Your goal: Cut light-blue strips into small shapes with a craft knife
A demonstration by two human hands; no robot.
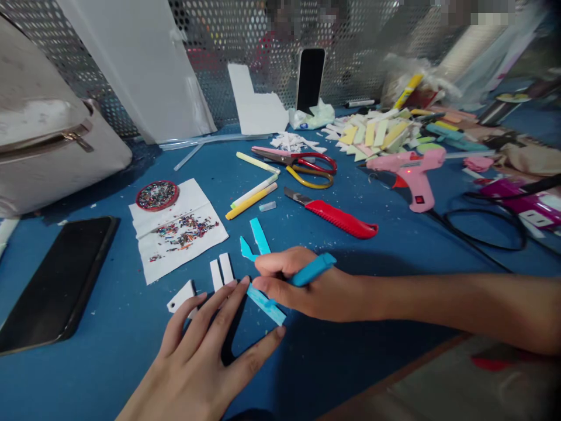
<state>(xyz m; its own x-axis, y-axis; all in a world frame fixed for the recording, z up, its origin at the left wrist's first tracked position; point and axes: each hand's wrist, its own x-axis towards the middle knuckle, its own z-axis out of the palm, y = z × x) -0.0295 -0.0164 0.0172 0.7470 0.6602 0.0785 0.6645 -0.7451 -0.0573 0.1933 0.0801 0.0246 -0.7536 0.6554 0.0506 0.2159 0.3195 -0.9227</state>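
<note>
My right hand [307, 289] is closed round a blue-handled cutter [313, 269], its tip down on a light blue strip [267, 305] lying on the blue table. My left hand [205, 345] lies open and flat, fingers spread, with fingertips pressing beside the strip. Two more blue pieces [255, 240] lie just beyond. Two small white strips [221, 270] and a white tag piece [180, 297] sit left of my fingers.
A red utility knife [337, 217], scissors [302, 164], yellow markers [254, 196], a pink glue gun [409, 169] with a black cord, a paper with glitter bits [177, 231], a red lid [156, 195], a black phone [56, 283], a pale bag [48, 146], an upright phone [310, 79].
</note>
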